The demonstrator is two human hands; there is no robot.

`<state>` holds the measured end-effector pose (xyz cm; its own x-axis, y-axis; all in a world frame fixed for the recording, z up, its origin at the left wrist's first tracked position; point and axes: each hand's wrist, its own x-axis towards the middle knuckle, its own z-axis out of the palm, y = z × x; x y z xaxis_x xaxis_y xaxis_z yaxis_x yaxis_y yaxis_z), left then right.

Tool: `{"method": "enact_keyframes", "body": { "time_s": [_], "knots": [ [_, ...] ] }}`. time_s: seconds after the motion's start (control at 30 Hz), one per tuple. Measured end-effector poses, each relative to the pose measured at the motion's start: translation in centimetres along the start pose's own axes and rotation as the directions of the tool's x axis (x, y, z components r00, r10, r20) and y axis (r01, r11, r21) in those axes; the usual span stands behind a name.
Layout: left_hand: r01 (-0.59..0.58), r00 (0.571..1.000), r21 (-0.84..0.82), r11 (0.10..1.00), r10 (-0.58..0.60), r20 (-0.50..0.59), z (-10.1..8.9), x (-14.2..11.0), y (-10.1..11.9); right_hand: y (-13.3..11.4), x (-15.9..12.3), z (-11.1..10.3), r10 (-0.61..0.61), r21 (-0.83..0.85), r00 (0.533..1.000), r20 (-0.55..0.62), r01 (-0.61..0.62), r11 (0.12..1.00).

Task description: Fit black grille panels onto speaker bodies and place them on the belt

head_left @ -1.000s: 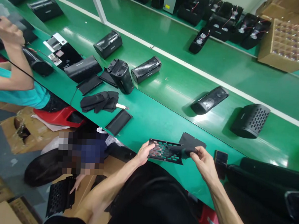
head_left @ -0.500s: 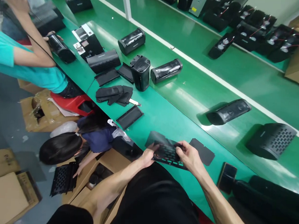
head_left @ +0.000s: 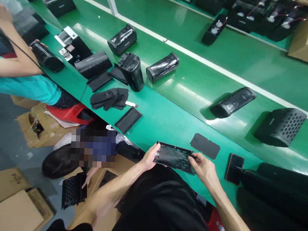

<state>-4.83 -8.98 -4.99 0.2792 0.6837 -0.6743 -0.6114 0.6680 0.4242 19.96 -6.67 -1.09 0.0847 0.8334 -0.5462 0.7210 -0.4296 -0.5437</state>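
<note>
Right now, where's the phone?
In the head view, the phone lies on the green bench, right of the person's right hand and the flat black sheet.

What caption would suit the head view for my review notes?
The left hand and right hand grip a black slotted panel over a green workbench, beside a loose dark sheet.

A perforated black speaker grille (head_left: 174, 158) is held by the left hand (head_left: 150, 157) and right hand (head_left: 204, 167); a black foam sheet (head_left: 205, 146) lies just beyond the right fingers (head_left: 196, 159), a smartphone (head_left: 234, 168) to their right.
</note>
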Motion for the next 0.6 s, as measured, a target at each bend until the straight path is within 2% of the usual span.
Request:
{"method": "enact_keyframes", "body": {
  "time_s": [0.07, 0.13, 0.2, 0.23, 0.3, 0.37, 0.4, 0.5, 0.6],
  "knots": [
    [-0.008, 1.000, 0.070, 0.998, 0.008, 0.007, 0.3, -0.2, 0.3, 0.7, -0.4, 0.4, 0.013, 0.008, 1.000, -0.017, -0.013, 1.000],
    [0.012, 1.000, 0.119, 0.993, -0.011, -0.015, 0.7, -0.4, 0.5, 1.3, -0.7, 0.5, 0.032, 0.052, 0.996, -0.080, -0.028, 0.998],
    [0.039, 0.999, 0.139, 0.990, -0.034, -0.040, 1.1, -0.5, 0.7, 1.8, -0.8, 0.5, 0.089, 0.186, 0.987, -0.130, -0.064, 0.980],
    [0.051, 0.998, 0.144, 0.988, -0.045, -0.042, 1.3, -0.5, 0.8, 2.1, -0.8, 0.5, 0.136, 0.305, 0.985, -0.106, -0.098, 0.947],
    [0.072, 0.997, 0.154, 0.986, -0.067, -0.034, 1.7, -0.4, 1.1, 2.5, -0.8, 0.6, 0.205, 0.549, 0.978, 0.038, -0.191, 0.814],
    [0.087, 0.996, 0.163, 0.983, -0.081, -0.040, 2.1, -0.4, 1.5, 2.8, -0.8, 0.9, 0.204, 0.689, 0.964, 0.173, -0.266, 0.674],
    [0.084, 0.996, 0.169, 0.982, -0.076, -0.056, 2.4, -0.4, 1.7, 2.9, -0.8, 1.0, 0.195, 0.717, 0.960, 0.203, -0.281, 0.638],
    [0.042, 0.993, 0.212, 0.976, -0.018, -0.113, 2.8, -0.3, 2.2, 3.0, -0.9, 1.6, 0.183, 0.744, 0.961, 0.205, -0.275, 0.609],
    [0.024, 0.993, 0.276, 0.961, 0.009, -0.120, 3.0, -0.3, 2.7, 2.9, -1.0, 1.8, 0.169, 0.771, 0.963, 0.210, -0.270, 0.577]
  ]
}}
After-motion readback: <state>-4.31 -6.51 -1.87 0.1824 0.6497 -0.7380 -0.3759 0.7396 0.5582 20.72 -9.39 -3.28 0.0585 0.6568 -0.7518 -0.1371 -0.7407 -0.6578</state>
